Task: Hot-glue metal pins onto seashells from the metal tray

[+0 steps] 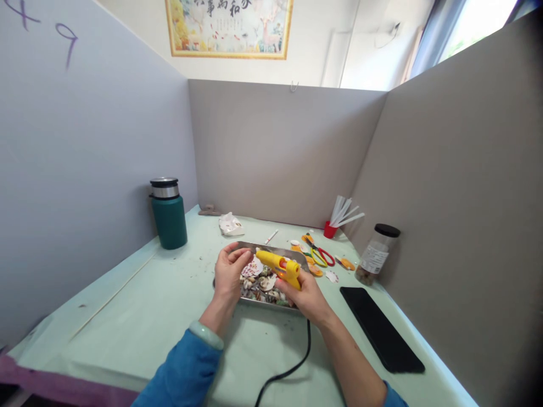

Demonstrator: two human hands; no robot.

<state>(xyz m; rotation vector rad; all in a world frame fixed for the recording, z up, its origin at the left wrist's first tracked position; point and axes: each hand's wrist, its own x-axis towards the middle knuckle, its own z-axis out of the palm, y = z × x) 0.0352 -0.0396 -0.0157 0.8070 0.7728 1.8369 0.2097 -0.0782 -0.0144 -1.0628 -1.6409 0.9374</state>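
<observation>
My right hand (306, 295) is wrapped round the grip of a yellow hot glue gun (278, 264), whose nozzle points left toward my other hand. A black cord runs down from the gun to the table's front. Close to the nozzle, my left hand (231, 268) is pinched over the tray's left side; whatever its fingertips hold is too small to make out. Below both hands is a metal tray (271, 306) of small seashells (265, 285). A pale shell with reddish specks (253, 267) lies in it near my left fingertips.
A green bottle (169, 220) stands at the left. Behind the tray are crumpled paper (231, 225) and scissors (319, 253) among orange pieces. To the right are a red cup (330, 229) of glue sticks, a clear jar (376, 257) and a black slab (382, 329). Grey partitions enclose the table.
</observation>
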